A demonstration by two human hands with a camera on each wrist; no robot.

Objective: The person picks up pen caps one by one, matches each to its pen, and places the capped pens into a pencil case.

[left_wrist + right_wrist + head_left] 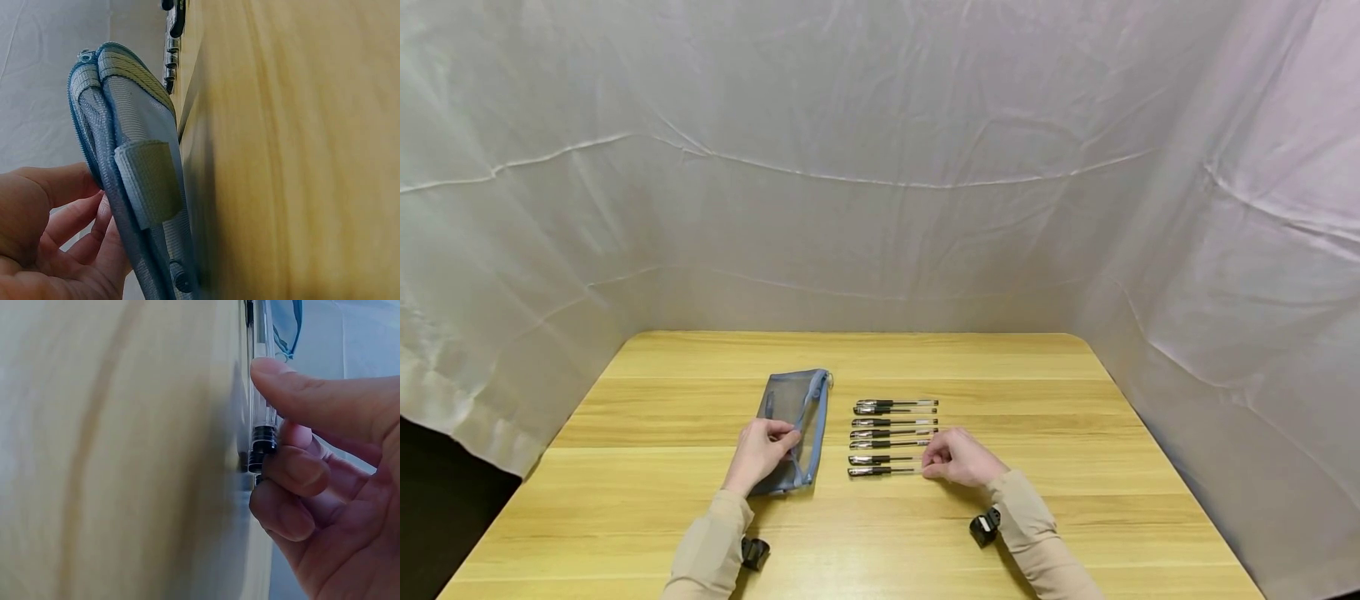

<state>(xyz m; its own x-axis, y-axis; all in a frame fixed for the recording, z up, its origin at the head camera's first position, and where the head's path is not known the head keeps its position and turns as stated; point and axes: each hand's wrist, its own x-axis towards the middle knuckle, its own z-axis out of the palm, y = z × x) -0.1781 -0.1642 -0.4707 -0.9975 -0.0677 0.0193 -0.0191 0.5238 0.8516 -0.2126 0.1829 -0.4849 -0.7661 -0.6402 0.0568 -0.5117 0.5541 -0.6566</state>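
A blue mesh zipper pouch (pixel 787 393) lies on the table to the left, its zipper edge facing the pens. My left hand (pixel 758 452) pinches the edge of its opening between thumb and fingers. In the left wrist view the pouch (pixel 128 125) shows a fabric tab at its end. To the right of it, several black gel pens (pixel 872 422) with clear barrels lie in a row, caps to the left. My right hand (pixel 964 458) has thumb and fingers at the barrel end of the nearest pen (pixel 870 472). In the right wrist view they pinch that clear barrel (pixel 265 432).
The wooden table (pixel 880 542) has a pale grey curtain (pixel 880 233) behind it and along its sides. A small black wrist camera (pixel 984 527) sits beside the right sleeve, another wrist camera (pixel 754 552) beside the left sleeve.
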